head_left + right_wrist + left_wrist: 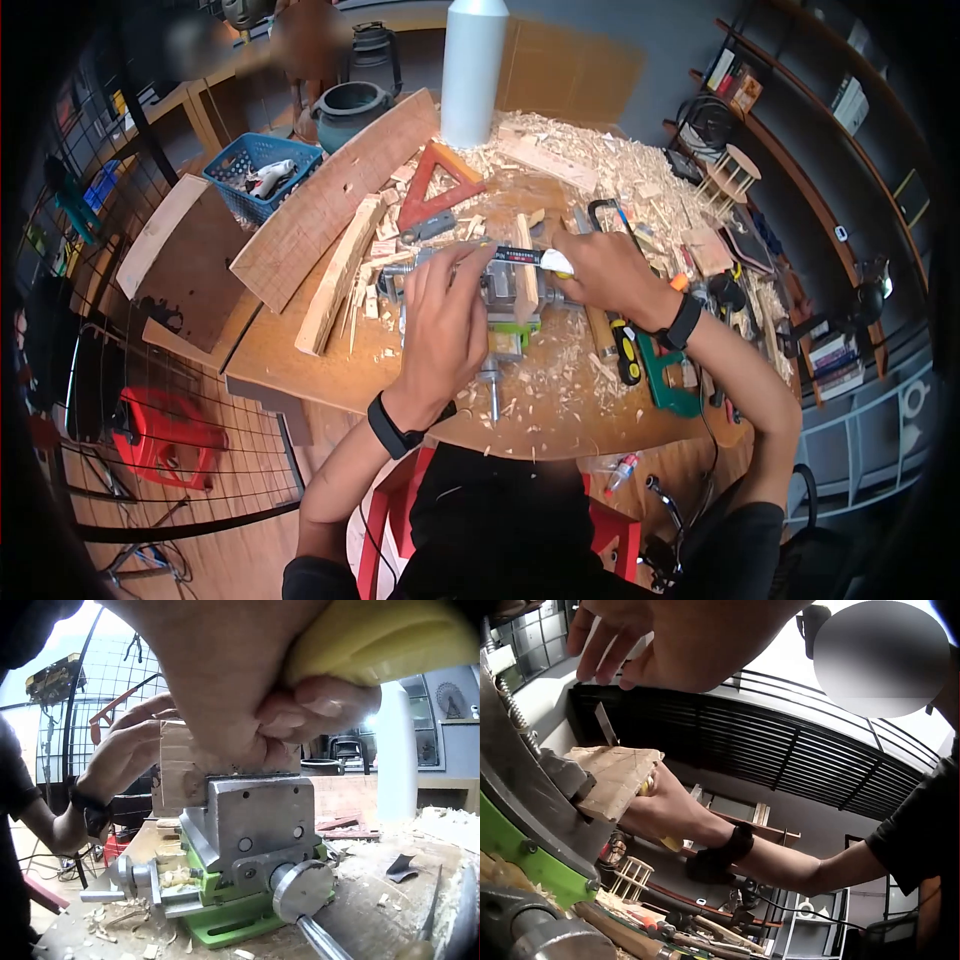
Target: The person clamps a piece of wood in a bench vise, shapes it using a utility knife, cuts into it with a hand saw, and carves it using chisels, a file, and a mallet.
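My right hand (612, 275) grips the yellow-and-white handle (390, 637) of a hand tool. Its flat blade (518, 256) carries a black label and crosses over an upright wooden block (526, 285); in the left wrist view the blade's end (605, 724) pokes out past the wood. The block (182, 769) is clamped in a grey metal vise (259, 817) with a green base. On the other side of the block, my left hand (442, 325) is held near the blade's far end, fingers loosely extended, with nothing in them.
Wood shavings cover much of the table (340, 370). A red triangle square (412, 200), a long wooden strip (340, 275) and a blue basket (262, 180) lie left and behind. To the right are a yellow-black handled tool (626, 352) and a green-framed tool (668, 385). A white cylinder (472, 75) stands behind.
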The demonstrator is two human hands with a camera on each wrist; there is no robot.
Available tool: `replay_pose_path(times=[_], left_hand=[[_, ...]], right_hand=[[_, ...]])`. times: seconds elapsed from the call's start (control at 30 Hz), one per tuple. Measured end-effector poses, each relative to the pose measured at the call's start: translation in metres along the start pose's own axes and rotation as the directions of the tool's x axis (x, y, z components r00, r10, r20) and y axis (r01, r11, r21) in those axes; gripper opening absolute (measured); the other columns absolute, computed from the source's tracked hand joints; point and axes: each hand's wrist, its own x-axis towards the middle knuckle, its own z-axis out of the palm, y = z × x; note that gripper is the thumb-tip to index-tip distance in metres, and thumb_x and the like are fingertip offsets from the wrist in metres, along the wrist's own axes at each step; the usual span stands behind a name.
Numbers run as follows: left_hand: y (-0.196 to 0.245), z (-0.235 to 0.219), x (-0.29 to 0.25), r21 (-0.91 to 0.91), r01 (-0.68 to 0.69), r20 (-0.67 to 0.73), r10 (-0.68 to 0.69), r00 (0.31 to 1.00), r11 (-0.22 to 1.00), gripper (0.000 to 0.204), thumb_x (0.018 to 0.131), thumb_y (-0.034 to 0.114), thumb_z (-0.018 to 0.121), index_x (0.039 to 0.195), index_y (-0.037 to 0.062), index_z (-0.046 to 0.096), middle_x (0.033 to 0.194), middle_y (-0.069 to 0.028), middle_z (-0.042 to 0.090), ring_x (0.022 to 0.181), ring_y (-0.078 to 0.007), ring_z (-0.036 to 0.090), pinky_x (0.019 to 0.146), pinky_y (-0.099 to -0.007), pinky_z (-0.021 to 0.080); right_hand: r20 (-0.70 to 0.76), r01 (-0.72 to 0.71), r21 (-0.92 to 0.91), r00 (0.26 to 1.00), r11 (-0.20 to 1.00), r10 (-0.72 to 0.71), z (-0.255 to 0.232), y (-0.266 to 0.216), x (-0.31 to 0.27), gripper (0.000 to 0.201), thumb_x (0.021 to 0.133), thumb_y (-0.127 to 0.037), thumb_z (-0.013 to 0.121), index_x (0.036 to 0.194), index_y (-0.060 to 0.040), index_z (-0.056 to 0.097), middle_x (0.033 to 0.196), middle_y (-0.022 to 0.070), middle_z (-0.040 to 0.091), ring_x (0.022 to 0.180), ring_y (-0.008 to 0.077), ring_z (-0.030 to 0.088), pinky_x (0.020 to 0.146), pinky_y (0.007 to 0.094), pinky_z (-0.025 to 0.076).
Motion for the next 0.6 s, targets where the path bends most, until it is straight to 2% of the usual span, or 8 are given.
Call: replay_pose_path(times=[0.07, 0.2, 0.3, 0.37, 0.47, 0.5, 0.57, 0.6], left_hand=[[0.0, 0.001, 0.002, -0.026, 0.025, 0.066, -0.023, 0.998, 0.999, 0.064, 0.077, -0.014, 0.051, 0.137, 0.0076, 0.057, 0.13, -0.0193, 0.055, 0.121, -0.037, 0.052, 0.106, -0.0451, 0.037], [-0.003, 0.007, 0.004, 0.043, -0.036, 0.135, 0.03, 0.99, 0.998, 0.068, 0.074, -0.014, 0.051, 0.137, 0.011, 0.059, 0.135, -0.0185, 0.053, 0.127, -0.0385, 0.048, 0.108, -0.047, 0.035], [-0.008, 0.01, 0.002, 0.107, -0.117, 0.168, 0.097, 0.981, 0.987, 0.069, 0.071, -0.014, 0.051, 0.134, 0.0128, 0.063, 0.137, -0.0181, 0.053, 0.129, -0.0396, 0.046, 0.109, -0.0485, 0.034], [-0.016, 0.007, 0.0, 0.051, -0.234, 0.1, 0.228, 0.968, 0.971, 0.06, 0.072, -0.011, 0.055, 0.127, 0.0095, 0.065, 0.133, -0.0206, 0.054, 0.126, -0.0414, 0.047, 0.106, -0.0492, 0.034], [-0.017, -0.002, 0.002, -0.001, -0.154, -0.031, 0.154, 0.988, 0.988, 0.05, 0.071, -0.012, 0.055, 0.115, 0.0063, 0.07, 0.132, -0.0204, 0.054, 0.127, -0.0405, 0.047, 0.106, -0.0483, 0.035], [-0.013, -0.003, 0.005, 0.0, -0.15, -0.032, 0.15, 0.988, 0.989, 0.05, 0.071, -0.012, 0.055, 0.115, 0.0063, 0.07, 0.132, -0.0204, 0.054, 0.127, -0.0405, 0.047, 0.106, -0.0483, 0.035], [-0.006, -0.003, 0.014, -0.103, 0.028, -0.054, -0.034, 0.998, 0.994, 0.052, 0.07, -0.016, 0.048, 0.111, 0.0064, 0.072, 0.133, -0.0184, 0.056, 0.127, -0.0382, 0.048, 0.11, -0.0476, 0.034], [-0.007, -0.003, 0.018, -0.023, -0.006, -0.014, 0.005, 1.0, 1.0, 0.051, 0.072, -0.016, 0.047, 0.112, 0.0054, 0.071, 0.133, -0.0186, 0.055, 0.128, -0.038, 0.047, 0.11, -0.047, 0.033]], right_hand=[[-0.014, -0.002, 0.014, 1.0, 1.0, 0.002, 0.002, 0.0, -0.001, 0.027, 0.079, -0.018, 0.072, 0.095, -0.0019, 0.057, 0.07, 0.0209, 0.066, 0.067, 0.0407, 0.067, 0.062, 0.0494, 0.054], [-0.032, 0.0, 0.025, 0.999, 1.0, 0.001, 0.0, -0.004, -0.002, 0.027, 0.077, -0.015, 0.072, 0.095, -0.0019, 0.058, 0.07, 0.02, 0.066, 0.068, 0.0405, 0.068, 0.063, 0.05, 0.055], [-0.015, -0.01, 0.03, 1.0, 0.999, 0.01, -0.002, -0.005, -0.002, 0.027, 0.078, -0.016, 0.073, 0.095, -0.0017, 0.058, 0.07, 0.0204, 0.066, 0.069, 0.0408, 0.068, 0.064, 0.0503, 0.054], [-0.013, -0.001, 0.033, 1.0, 0.999, 0.001, 0.002, 0.0, -0.003, 0.027, 0.078, -0.017, 0.073, 0.095, -0.0017, 0.058, 0.07, 0.0202, 0.066, 0.069, 0.0408, 0.068, 0.064, 0.0504, 0.054], [0.012, -0.002, 0.03, 1.0, 1.0, 0.001, 0.001, 0.004, -0.005, 0.027, 0.08, -0.019, 0.072, 0.094, -0.0022, 0.057, 0.072, 0.0195, 0.066, 0.07, 0.0402, 0.067, 0.064, 0.0497, 0.054], [0.03, -0.012, 0.027, 0.999, 1.0, 0.011, -0.001, 0.003, -0.004, 0.027, 0.082, -0.021, 0.072, 0.093, -0.0026, 0.056, 0.075, 0.0189, 0.067, 0.071, 0.0396, 0.067, 0.064, 0.0489, 0.053], [0.023, 0.001, 0.017, 1.0, 1.0, -0.001, -0.002, 0.002, -0.003, 0.027, 0.082, -0.021, 0.072, 0.093, -0.0027, 0.056, 0.074, 0.0185, 0.067, 0.071, 0.0393, 0.067, 0.064, 0.0485, 0.053], [0.013, 0.009, 0.005, 1.0, 1.0, -0.009, -0.003, 0.001, -0.003, 0.026, 0.082, -0.021, 0.072, 0.092, -0.0027, 0.056, 0.074, 0.0181, 0.067, 0.071, 0.0389, 0.067, 0.064, 0.0481, 0.053]])
